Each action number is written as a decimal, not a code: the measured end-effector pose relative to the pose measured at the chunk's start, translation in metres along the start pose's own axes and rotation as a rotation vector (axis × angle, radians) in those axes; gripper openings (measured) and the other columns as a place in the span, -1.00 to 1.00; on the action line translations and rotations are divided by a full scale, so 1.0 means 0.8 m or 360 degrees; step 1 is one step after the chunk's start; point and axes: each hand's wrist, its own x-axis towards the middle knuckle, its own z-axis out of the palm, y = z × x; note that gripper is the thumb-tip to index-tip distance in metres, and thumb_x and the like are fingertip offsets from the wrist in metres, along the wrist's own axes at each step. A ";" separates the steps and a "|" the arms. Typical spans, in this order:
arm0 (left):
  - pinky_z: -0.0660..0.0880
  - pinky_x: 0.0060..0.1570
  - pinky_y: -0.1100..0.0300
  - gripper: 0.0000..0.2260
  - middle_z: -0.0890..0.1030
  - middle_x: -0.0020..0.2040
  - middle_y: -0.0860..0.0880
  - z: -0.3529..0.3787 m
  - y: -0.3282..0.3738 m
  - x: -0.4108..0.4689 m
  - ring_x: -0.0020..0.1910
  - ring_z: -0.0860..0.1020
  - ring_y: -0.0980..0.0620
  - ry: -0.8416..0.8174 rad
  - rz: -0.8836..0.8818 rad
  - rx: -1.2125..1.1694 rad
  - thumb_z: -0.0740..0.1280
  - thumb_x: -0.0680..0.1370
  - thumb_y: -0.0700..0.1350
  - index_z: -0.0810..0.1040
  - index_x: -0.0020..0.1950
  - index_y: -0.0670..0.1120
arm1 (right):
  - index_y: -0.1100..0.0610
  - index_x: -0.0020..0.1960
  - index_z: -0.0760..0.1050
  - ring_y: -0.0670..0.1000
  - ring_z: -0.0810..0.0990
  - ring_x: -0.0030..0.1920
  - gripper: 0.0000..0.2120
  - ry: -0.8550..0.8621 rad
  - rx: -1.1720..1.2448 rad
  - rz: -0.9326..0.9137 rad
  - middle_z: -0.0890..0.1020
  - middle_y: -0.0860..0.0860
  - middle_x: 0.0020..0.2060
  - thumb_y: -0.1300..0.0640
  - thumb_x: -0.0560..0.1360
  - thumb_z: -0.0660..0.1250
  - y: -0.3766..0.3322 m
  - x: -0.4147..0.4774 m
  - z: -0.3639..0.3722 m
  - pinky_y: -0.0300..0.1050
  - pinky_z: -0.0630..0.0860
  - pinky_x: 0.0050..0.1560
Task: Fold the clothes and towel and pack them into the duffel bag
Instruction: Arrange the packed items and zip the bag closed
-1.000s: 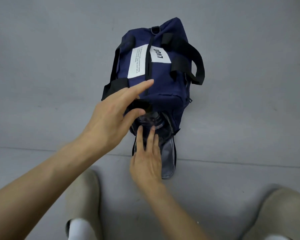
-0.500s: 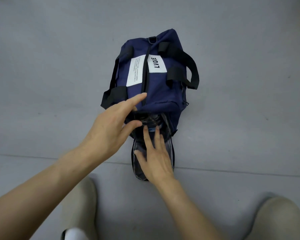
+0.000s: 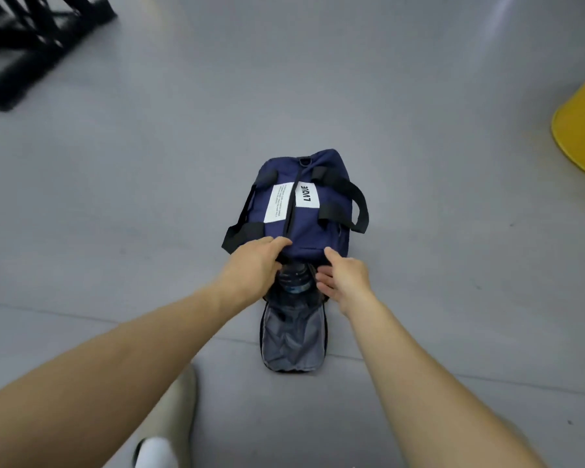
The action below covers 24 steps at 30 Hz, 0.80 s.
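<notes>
Cannot read the fine print on the white label [image 3: 277, 204] just beyond the left hand [image 3: 250, 265], nor identify the blurred, edge-cut black shape [image 3: 31, 42] far beyond it.

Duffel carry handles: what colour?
Black handles on the navy duffel bag; the head view shows them clearly.

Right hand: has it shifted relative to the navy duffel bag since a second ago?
Yes. The right hand has left the grey open end flap of the navy blue fabric duffel bag and moved right, to the pocket opening's right rim.
</notes>
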 end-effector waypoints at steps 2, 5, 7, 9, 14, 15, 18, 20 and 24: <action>0.42 0.16 0.10 -0.61 0.57 0.22 -0.08 -0.002 0.006 -0.006 0.22 0.52 -0.13 0.0049 -0.0119 -0.0094 0.28 0.60 -0.23 0.45 0.44 -0.05 | 0.22 0.12 0.54 0.04 0.58 -0.26 -0.82 0.0042 -0.0132 -0.0001 0.62 0.11 -0.20 0.14 0.62 0.28 -0.006 -0.004 -0.008 -0.07 0.62 -0.20; 0.44 0.17 0.08 -0.65 0.59 0.19 -0.07 0.002 0.018 -0.021 0.19 0.54 -0.12 0.0089 -0.0148 -0.0175 0.28 0.58 -0.26 0.50 0.36 -0.06 | 0.22 0.11 0.56 0.08 0.64 -0.15 -0.69 -0.0008 -0.0290 0.0055 0.67 0.17 -0.04 -0.03 0.60 0.30 -0.006 -0.022 -0.021 0.05 0.65 -0.06; 0.46 0.14 0.04 -0.67 0.60 0.14 -0.05 0.007 0.025 -0.033 0.14 0.55 -0.10 0.0121 -0.0068 -0.0183 0.29 0.56 -0.27 0.54 0.30 -0.06 | 0.22 0.08 0.58 0.10 0.68 -0.07 -0.51 -0.0151 -0.0398 0.0165 0.68 0.18 -0.01 -0.23 0.54 0.34 0.000 -0.036 -0.022 0.02 0.67 -0.08; 0.48 0.10 0.03 -0.70 0.60 0.07 -0.04 0.014 0.028 -0.049 0.09 0.56 -0.09 0.0115 0.0001 -0.0202 0.29 0.53 -0.29 0.58 0.23 -0.06 | 0.21 0.08 0.58 0.10 0.67 -0.05 -0.57 -0.0198 -0.0353 0.0204 0.68 0.16 -0.01 -0.18 0.54 0.38 0.013 -0.048 -0.017 -0.01 0.66 -0.10; 0.47 -0.01 0.08 -0.71 0.57 -0.01 0.01 0.045 0.037 -0.126 -0.04 0.50 -0.04 0.0106 -0.0015 -0.0254 0.30 0.50 -0.31 0.62 0.13 -0.01 | 0.19 0.13 0.53 0.07 0.64 -0.14 -0.82 -0.0065 -0.0126 0.0279 0.67 0.14 -0.11 0.11 0.61 0.31 0.073 -0.094 -0.027 -0.04 0.62 -0.20; 0.46 -0.03 0.12 -0.70 0.57 0.00 0.02 0.054 0.043 -0.146 -0.06 0.48 -0.01 0.0108 -0.0045 -0.0284 0.30 0.49 -0.31 0.62 0.12 0.00 | 0.19 0.13 0.53 0.08 0.64 -0.12 -0.83 -0.0045 -0.0123 0.0305 0.67 0.15 -0.10 0.12 0.61 0.30 0.087 -0.110 -0.035 -0.03 0.62 -0.18; 0.45 -0.07 0.15 -0.68 0.54 -0.01 0.05 0.074 0.066 -0.208 -0.09 0.41 0.04 0.0128 -0.0151 -0.0385 0.29 0.46 -0.34 0.62 0.09 0.00 | 0.19 0.12 0.53 0.09 0.64 -0.07 -0.85 -0.0015 -0.0120 0.0360 0.67 0.15 -0.08 0.13 0.62 0.28 0.124 -0.153 -0.056 0.02 0.63 -0.09; 0.46 -0.06 0.13 -0.67 0.54 -0.01 0.06 0.080 0.080 -0.242 -0.08 0.41 0.02 0.0123 -0.0179 -0.0404 0.27 0.46 -0.33 0.61 0.10 0.01 | 0.19 0.13 0.52 0.10 0.64 -0.08 -0.85 -0.0001 -0.0128 0.0373 0.67 0.15 -0.09 0.14 0.63 0.28 0.145 -0.182 -0.067 0.02 0.62 -0.12; 0.49 0.14 0.10 -0.63 0.58 0.09 0.03 0.082 0.097 -0.309 0.08 0.51 -0.02 0.0010 -0.0102 -0.0344 0.26 0.50 -0.27 0.61 0.25 0.00 | 0.18 0.09 0.49 0.10 0.61 -0.15 -0.91 0.0041 -0.0143 0.0390 0.64 0.17 -0.13 0.18 0.63 0.27 0.183 -0.234 -0.088 0.00 0.58 -0.23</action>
